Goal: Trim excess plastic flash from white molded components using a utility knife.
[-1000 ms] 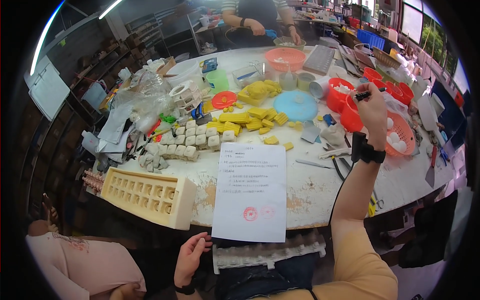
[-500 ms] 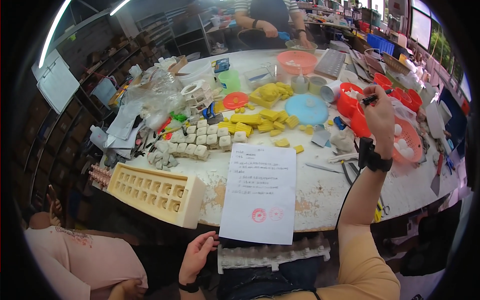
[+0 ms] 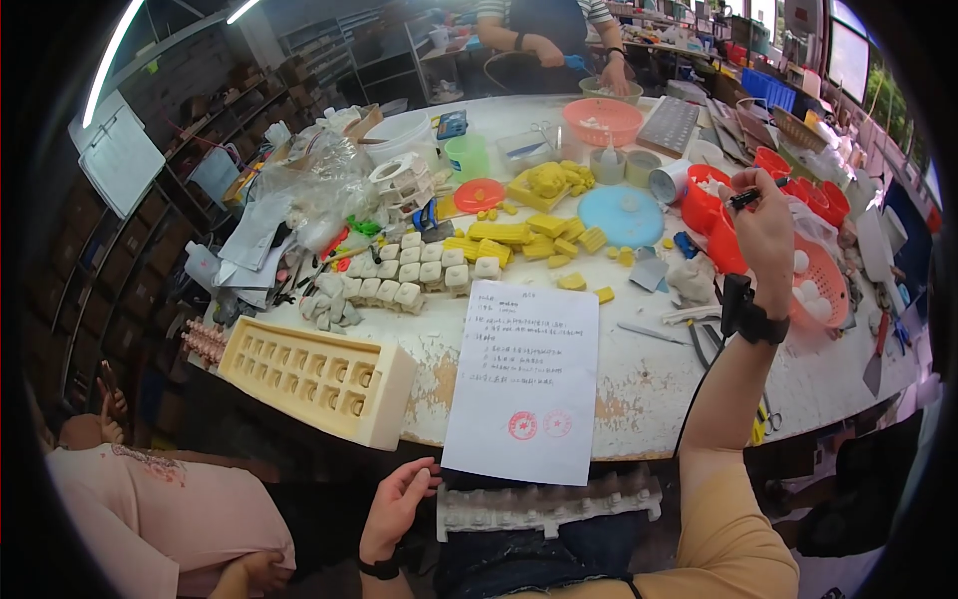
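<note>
A white sheet of paper (image 3: 529, 399) with handwriting and two red round stamps lies at the table's near edge, its lower end hanging past the edge. My left hand (image 3: 397, 511) is just off the sheet's lower left corner, fingers loosely bent and apart, holding nothing that I can see. Raised over the right side of the table, my right hand (image 3: 764, 222) grips a slim black pen (image 3: 743, 199) between thumb and fingers. A grey-white knobbed strip (image 3: 544, 510) rests across my lap, partly under the sheet.
A cream mould block (image 3: 309, 384) with two rows of hollows stands left of the sheet. Behind it sit white blocks (image 3: 409, 270), yellow clay pieces (image 3: 544, 232) and a blue disc (image 3: 621, 217). A red basket (image 3: 824, 275) is on the right. Across the table, a person's hands (image 3: 615, 74) work over a bowl.
The view has shifted slightly, so the table things sit a little further right. Both my hands keep nearly the same pose, the right still holding the pen.
</note>
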`<state>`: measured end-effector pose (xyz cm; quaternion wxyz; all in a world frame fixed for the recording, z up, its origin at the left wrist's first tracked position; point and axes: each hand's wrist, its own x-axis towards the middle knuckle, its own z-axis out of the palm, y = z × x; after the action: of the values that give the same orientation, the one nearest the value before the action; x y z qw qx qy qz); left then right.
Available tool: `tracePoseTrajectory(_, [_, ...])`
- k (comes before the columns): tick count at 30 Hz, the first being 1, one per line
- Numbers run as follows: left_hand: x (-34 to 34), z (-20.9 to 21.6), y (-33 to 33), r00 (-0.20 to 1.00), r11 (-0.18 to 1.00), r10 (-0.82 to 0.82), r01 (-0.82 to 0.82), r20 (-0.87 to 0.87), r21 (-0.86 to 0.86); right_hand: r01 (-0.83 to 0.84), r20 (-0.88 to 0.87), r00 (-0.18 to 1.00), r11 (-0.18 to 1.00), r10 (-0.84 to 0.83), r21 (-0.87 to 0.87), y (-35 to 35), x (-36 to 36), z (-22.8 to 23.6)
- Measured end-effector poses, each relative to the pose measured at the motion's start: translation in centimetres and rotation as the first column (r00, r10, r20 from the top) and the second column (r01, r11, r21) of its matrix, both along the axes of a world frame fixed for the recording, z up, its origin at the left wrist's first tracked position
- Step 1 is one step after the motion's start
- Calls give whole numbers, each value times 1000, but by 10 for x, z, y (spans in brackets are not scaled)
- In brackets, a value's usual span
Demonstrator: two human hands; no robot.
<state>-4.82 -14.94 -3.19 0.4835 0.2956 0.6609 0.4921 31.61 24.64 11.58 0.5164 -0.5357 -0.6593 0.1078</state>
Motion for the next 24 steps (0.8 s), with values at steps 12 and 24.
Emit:
tracePoseTrajectory(12, [0, -2, -1, 1000, 1000, -7, 7, 3, 0, 5, 47, 999, 1000, -5, 4, -3, -4, 3])
tracePoseTrajectory(24, [0, -4, -1, 1000, 1000, -13, 13, 9, 11, -8, 39, 999, 1000, 8, -11, -6, -6, 5])
